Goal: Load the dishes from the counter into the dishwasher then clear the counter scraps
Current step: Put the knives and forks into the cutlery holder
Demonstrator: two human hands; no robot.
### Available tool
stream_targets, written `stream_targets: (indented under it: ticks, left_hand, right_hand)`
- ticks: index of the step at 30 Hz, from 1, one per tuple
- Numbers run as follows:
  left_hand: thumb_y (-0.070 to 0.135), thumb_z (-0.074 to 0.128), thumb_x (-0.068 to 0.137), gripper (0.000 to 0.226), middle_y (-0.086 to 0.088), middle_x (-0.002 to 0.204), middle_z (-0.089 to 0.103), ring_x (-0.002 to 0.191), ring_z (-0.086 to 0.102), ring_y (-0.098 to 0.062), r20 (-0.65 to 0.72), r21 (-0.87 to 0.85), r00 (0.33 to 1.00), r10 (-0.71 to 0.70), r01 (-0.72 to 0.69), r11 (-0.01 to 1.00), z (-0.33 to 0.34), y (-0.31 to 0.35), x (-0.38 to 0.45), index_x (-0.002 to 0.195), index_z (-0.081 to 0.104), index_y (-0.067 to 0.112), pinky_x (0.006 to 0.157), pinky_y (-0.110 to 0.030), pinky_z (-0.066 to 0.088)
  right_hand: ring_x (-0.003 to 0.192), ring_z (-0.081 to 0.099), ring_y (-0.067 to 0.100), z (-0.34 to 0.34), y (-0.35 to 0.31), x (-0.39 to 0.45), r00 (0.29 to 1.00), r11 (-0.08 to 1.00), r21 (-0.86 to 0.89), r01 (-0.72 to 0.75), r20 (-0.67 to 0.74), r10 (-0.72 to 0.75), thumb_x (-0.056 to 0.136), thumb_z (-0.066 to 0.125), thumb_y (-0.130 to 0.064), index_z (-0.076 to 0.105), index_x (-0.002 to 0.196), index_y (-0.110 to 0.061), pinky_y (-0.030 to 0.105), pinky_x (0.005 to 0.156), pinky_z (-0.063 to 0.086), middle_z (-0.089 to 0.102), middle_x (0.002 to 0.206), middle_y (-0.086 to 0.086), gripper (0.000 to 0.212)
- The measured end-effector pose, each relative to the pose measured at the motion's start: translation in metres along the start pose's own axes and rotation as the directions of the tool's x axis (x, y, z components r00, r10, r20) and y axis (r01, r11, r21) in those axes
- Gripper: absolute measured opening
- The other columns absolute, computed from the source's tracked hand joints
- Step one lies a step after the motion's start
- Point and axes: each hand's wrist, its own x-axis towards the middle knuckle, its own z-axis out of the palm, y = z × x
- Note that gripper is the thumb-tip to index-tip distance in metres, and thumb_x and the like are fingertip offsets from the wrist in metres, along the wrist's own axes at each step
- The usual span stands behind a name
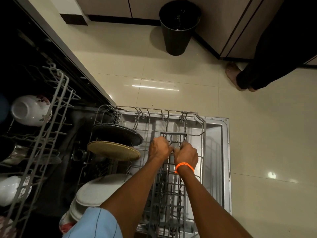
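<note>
The dishwasher's lower rack (203, 124) is pulled out over the open door (218, 133). A black plate (118, 133), a tan plate (114, 150) and white plates (99, 191) stand in it. My left hand (159, 148) and my right hand (186, 154), which has an orange wrist band, are side by side over the grey cutlery basket (171, 186). Both have their fingers curled round thin metal cutlery (176, 140) at the basket's far end. The fists hide most of the cutlery.
The upper rack (51, 107) sticks out at the left and holds white flowered bowls (30, 110). A black bin (179, 26) stands on the tiled floor by the cabinets. Another person's feet (238, 78) are at the right.
</note>
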Motion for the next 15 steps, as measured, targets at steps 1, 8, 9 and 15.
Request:
stream_targets:
  ticks: [1,8,9,15]
  left_hand:
    - [0.035,0.077,0.086,0.025,0.000,0.072,0.068,0.065,0.063,-0.011,0.002,-0.012,1.000,-0.014,0.014,1.000,-0.0002,0.0008,0.0025,0.073,0.072,0.015,0.050,-0.025,0.045]
    - [0.035,0.075,0.089,0.034,0.001,0.060,0.061,0.053,0.053,-0.010,-0.001,-0.046,1.000,-0.008,0.008,0.999,-0.0005,0.0019,0.0113,0.063,0.068,0.016,0.047,-0.026,0.045]
    - [0.031,0.075,0.089,0.031,0.001,0.061,0.061,0.054,0.053,-0.010,0.002,-0.059,1.000,-0.008,0.008,0.998,0.0004,0.0009,0.0122,0.063,0.068,0.015,0.049,-0.027,0.049]
    - [0.020,0.077,0.084,0.028,0.003,0.057,0.056,0.049,0.049,-0.007,0.000,-0.115,0.999,-0.039,0.039,0.993,0.0003,-0.0008,0.0060,0.060,0.062,0.018,0.043,-0.019,0.042]
  right_hand:
    - [0.065,0.063,0.023,0.0008,-0.0006,0.0011,1.000,1.000,0.005,-0.003,0.006,0.003,0.085,0.075,-0.030,0.056,0.075,-0.018,0.032,0.060,0.053,0.065,0.069,0.004,0.025]
    - [0.071,0.066,0.026,0.0066,-0.0071,0.0075,1.000,1.000,0.019,-0.004,0.014,0.004,0.092,0.066,-0.028,0.065,0.084,-0.013,0.036,0.066,0.057,0.069,0.078,0.008,0.016]
    - [0.069,0.064,0.025,0.0063,-0.0073,0.0080,1.000,1.000,0.030,-0.003,0.006,0.002,0.091,0.067,-0.028,0.063,0.081,-0.013,0.035,0.064,0.056,0.068,0.075,0.007,0.018]
    - [0.073,0.066,0.027,0.0035,-0.0059,0.0106,1.000,1.000,-0.010,-0.010,0.029,0.011,0.089,0.068,-0.020,0.064,0.083,-0.014,0.034,0.064,0.055,0.069,0.079,0.008,0.010]
